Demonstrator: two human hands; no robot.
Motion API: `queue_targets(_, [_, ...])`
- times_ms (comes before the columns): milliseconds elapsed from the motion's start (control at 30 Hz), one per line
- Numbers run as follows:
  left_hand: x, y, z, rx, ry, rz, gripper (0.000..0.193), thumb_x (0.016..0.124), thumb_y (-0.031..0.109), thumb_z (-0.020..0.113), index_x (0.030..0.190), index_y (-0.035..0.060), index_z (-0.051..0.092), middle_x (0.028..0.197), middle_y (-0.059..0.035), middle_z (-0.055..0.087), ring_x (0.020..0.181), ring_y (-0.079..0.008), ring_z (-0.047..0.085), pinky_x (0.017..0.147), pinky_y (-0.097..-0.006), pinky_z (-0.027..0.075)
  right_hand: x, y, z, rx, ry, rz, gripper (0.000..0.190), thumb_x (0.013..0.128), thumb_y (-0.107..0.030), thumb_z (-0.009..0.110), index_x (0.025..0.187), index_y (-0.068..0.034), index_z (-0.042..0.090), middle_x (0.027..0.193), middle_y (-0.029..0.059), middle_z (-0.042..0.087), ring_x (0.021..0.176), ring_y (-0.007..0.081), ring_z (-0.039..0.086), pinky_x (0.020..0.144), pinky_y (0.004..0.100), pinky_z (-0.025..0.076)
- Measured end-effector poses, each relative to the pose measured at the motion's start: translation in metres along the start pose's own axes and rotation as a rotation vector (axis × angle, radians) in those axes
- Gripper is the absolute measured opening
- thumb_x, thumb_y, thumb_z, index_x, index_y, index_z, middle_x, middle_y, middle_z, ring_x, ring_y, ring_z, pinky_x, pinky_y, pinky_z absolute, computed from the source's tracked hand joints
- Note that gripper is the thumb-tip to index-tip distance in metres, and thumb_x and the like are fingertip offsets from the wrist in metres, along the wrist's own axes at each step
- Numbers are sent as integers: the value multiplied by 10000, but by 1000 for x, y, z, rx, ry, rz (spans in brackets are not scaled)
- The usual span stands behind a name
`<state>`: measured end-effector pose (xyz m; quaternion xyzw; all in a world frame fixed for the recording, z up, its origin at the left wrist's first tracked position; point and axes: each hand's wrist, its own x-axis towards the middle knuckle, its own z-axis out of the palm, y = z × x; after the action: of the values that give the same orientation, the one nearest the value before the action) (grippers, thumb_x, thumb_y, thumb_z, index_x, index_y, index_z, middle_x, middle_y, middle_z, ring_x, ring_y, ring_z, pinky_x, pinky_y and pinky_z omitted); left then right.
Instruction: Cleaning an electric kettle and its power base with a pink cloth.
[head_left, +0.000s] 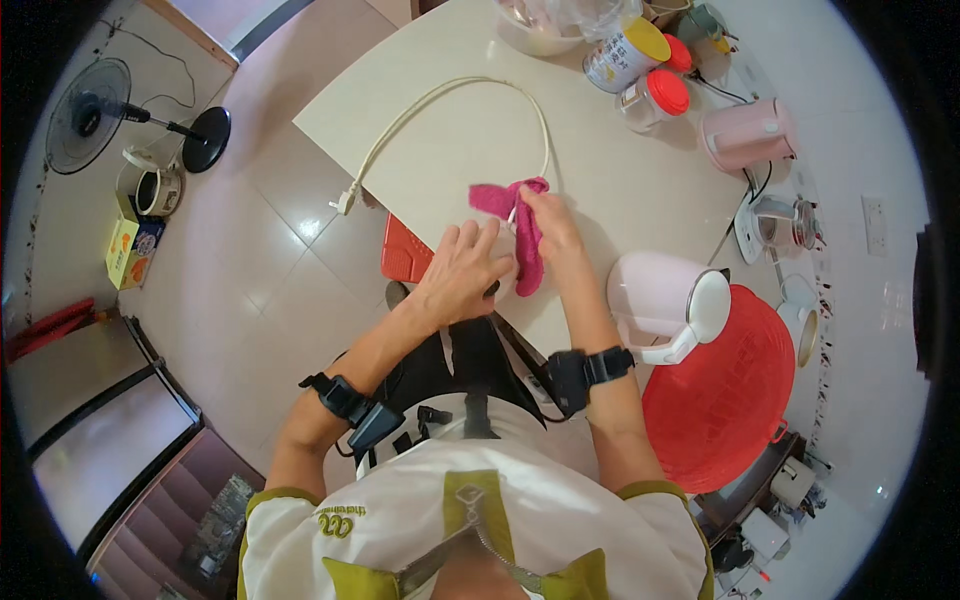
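My right hand (551, 221) pinches a bright pink cloth (529, 255) where the end of a cream power cord (544, 139) meets a white corded piece (505, 238). The fingers of my left hand (466, 266) are curled over that white piece and hide most of it; it may be a kettle's power base. One flap of the cloth points left and another hangs down towards me. The cord arcs over the cream tabletop (450, 157) to a plug (344, 202) at its left edge. To the right of my right forearm stands a pale pink electric kettle (649, 294) with a white lid.
Behind the kettle is a large red plastic basin (720, 405). Jars with red lids (654, 101), a can with a yellow lid (624, 56) and a pink kettle (748, 135) stand at the far right. A red stool (405, 251) shows below the left table edge; a fan (204, 140) stands on the floor.
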<state>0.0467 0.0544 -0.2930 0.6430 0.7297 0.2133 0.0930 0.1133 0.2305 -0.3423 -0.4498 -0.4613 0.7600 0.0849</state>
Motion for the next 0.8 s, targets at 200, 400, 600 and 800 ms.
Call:
queue_targets(200, [-8, 12, 4, -137, 76, -35, 458, 532, 201, 767, 973, 139, 659, 1217, -203, 451, 968, -341, 468, 797, -430, 411, 68, -9, -42, 253, 105, 32, 128, 941, -144, 557, 1000, -40, 604, 896, 87, 650, 776, 208, 646, 723, 374, 554])
queue_targets(400, [-10, 12, 13, -227, 114, -96, 591, 512, 258, 778, 1089, 208, 656, 1237, -163, 449, 963, -343, 479, 856, -436, 432, 96, -42, -53, 255, 160, 27, 152, 945, -130, 548, 1031, -15, 598, 951, 110, 658, 839, 222, 650, 771, 383, 552])
queue_targets(600, [-3, -3, 27, -272, 134, -131, 575, 528, 260, 768, 1089, 210, 656, 1276, -161, 436, 1046, -364, 458, 892, -473, 405, 72, -78, -54, 82, 38, -218, 207, 954, -205, 557, 1069, -39, 603, 982, 51, 653, 890, 165, 626, 784, 329, 530])
queue_targets(800, [19, -27, 24, -283, 117, -47, 672, 547, 179, 754, 1177, 229, 525, 1371, -120, 387, 1223, -368, 384, 966, -495, 354, -10, -142, -37, -170, -55, -538, 253, 962, -250, 532, 1052, -19, 584, 897, 46, 613, 755, 136, 606, 534, 384, 586])
